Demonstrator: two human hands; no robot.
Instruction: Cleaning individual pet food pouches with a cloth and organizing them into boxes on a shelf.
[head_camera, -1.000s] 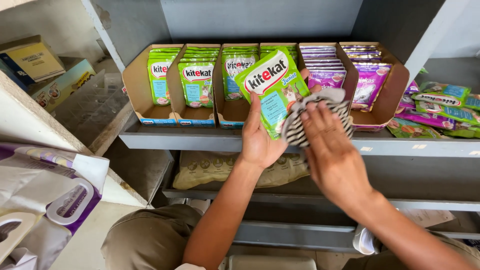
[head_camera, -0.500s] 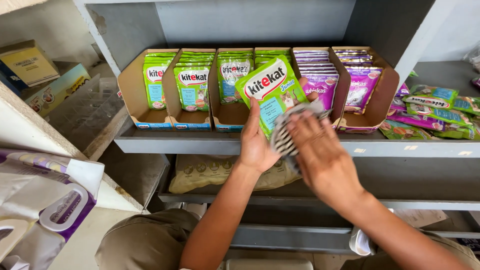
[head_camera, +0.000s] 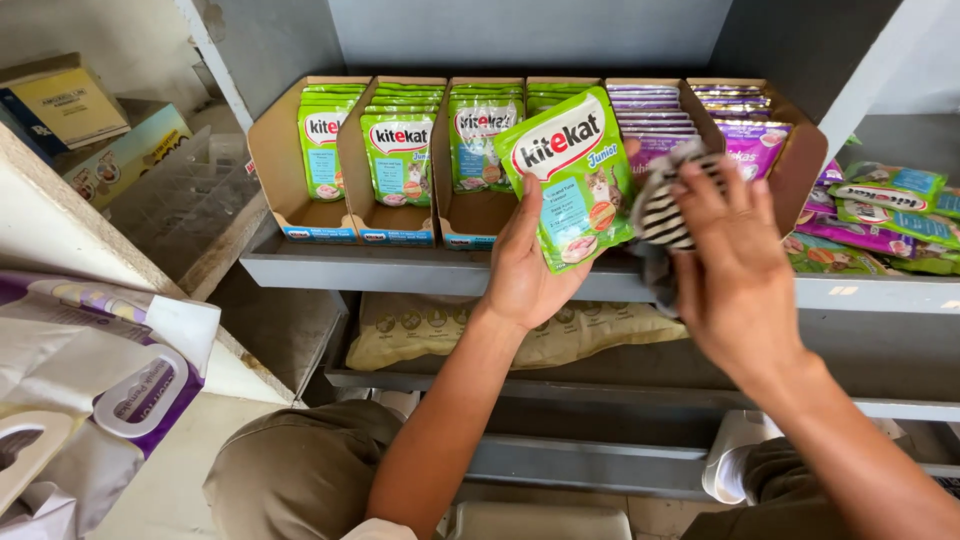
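My left hand (head_camera: 528, 268) holds a green pet-food pouch (head_camera: 572, 170) upright in front of the shelf. My right hand (head_camera: 735, 265) grips a black-and-white striped cloth (head_camera: 662, 215) just right of the pouch, touching its edge. Behind them, cardboard display trays (head_camera: 290, 185) on a grey metal shelf (head_camera: 420, 272) hold rows of green pouches (head_camera: 400, 150) and purple pouches (head_camera: 650, 115).
Loose green and purple pouches (head_camera: 880, 210) lie on the shelf at the right. A tan sack (head_camera: 430, 330) rests on the lower shelf. White and purple bags (head_camera: 90, 370) sit at the left, with boxes (head_camera: 70, 110) on a white ledge above. My knees are at the bottom.
The striped cloth in my right hand has slid off the front of the pouch toward its right edge. The pouch has stayed in my left hand.
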